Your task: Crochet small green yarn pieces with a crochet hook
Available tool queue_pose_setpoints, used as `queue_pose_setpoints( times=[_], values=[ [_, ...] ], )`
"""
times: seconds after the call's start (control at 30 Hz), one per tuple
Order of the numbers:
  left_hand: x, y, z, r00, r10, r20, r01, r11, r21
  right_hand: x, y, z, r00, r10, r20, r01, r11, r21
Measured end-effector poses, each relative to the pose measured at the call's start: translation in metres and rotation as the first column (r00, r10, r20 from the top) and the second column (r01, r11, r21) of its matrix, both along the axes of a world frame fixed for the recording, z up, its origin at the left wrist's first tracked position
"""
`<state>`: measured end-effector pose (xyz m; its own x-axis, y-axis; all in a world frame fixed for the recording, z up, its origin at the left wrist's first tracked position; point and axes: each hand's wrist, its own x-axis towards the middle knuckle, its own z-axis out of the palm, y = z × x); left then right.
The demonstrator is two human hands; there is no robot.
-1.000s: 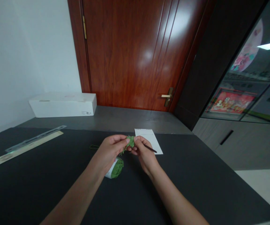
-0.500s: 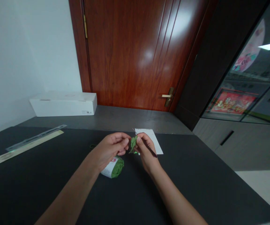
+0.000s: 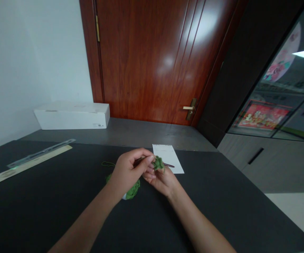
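Observation:
My left hand [image 3: 131,165] is closed, thumb and forefinger pinched at the left edge of a small green crocheted piece [image 3: 158,163]. A thin dark crochet hook [image 3: 170,165] runs from inside this hand, behind or through the piece, with its end jutting out on the right. Palm up, my right hand [image 3: 162,181] has its fingers curled beneath the green piece and against it; some of its fingertips are hidden by the left hand. A ball of green yarn [image 3: 133,190] with a white label lies on the table, partly covered by my left hand and wrist.
Behind my hands lies a white spiral notepad [image 3: 174,158] on the black table mat [image 3: 43,211]. A cream ruler [image 3: 33,165] and a clear ruler-like strip [image 3: 42,153] are at the left. A long white box [image 3: 73,117] stands at the back, before a wooden door [image 3: 146,63].
My left hand has moved right onto the green piece. My right hand has turned palm up below it, and the hook has swung from slanting across the right hand to nearly level.

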<state>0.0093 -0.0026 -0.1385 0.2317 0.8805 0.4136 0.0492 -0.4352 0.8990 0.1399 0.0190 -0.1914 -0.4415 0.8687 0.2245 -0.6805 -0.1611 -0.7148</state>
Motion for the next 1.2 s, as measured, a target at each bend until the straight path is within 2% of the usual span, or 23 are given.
queue_pose_setpoints(
  times=[0.07, 0.13, 0.2, 0.27, 0.37, 0.53, 0.67, 0.8, 0.97, 1.1, 1.2],
  values=[
    [0.003, -0.002, -0.001, 0.997, 0.05, 0.053, -0.05, 0.999, -0.006, -0.002, -0.001, -0.002, 0.992, -0.109, 0.061, 0.104, 0.991, 0.086],
    [0.005, -0.001, -0.001, 0.985, 0.077, 0.153, -0.071, 0.996, -0.049, -0.003, -0.004, -0.005, 0.944, -0.304, 0.124, 0.275, 0.939, 0.209],
    [0.006, 0.001, -0.002, 0.955, 0.102, 0.277, -0.067, 0.989, -0.132, -0.001, -0.006, -0.005, 0.833, -0.519, 0.189, 0.447, 0.834, 0.323],
    [0.005, 0.004, -0.003, 0.908, 0.104, 0.406, -0.003, 0.971, -0.24, 0.003, -0.008, -0.004, 0.696, -0.673, 0.25, 0.553, 0.724, 0.412],
    [0.003, 0.009, -0.005, 0.844, 0.077, 0.531, 0.138, 0.925, -0.354, 0.008, -0.01, -0.002, 0.547, -0.783, 0.298, 0.598, 0.614, 0.516],
    [0.003, 0.011, -0.008, 0.806, 0.116, 0.581, 0.193, 0.876, -0.443, 0.01, -0.012, 0.0, 0.431, -0.855, 0.287, 0.579, 0.506, 0.639],
    [0.003, 0.013, -0.009, 0.789, 0.133, 0.6, 0.193, 0.873, -0.447, 0.01, -0.013, 0.003, 0.394, -0.871, 0.291, 0.551, 0.478, 0.684],
    [0.004, 0.013, -0.01, 0.787, 0.148, 0.598, 0.149, 0.897, -0.417, 0.009, -0.012, 0.004, 0.417, -0.853, 0.314, 0.554, 0.512, 0.656],
    [0.007, 0.011, -0.009, 0.781, 0.238, 0.578, 0.013, 0.918, -0.396, 0.009, -0.019, 0.003, 0.356, -0.895, 0.268, 0.625, 0.441, 0.644],
    [0.009, 0.01, -0.011, 0.768, 0.32, 0.555, -0.092, 0.912, -0.399, 0.008, -0.029, 0.0, 0.443, -0.866, 0.23, 0.513, 0.456, 0.728],
    [0.01, 0.011, -0.014, 0.76, 0.373, 0.532, -0.156, 0.9, -0.408, 0.004, -0.028, -0.004, 0.498, -0.828, 0.256, 0.445, 0.498, 0.744]
  ],
)
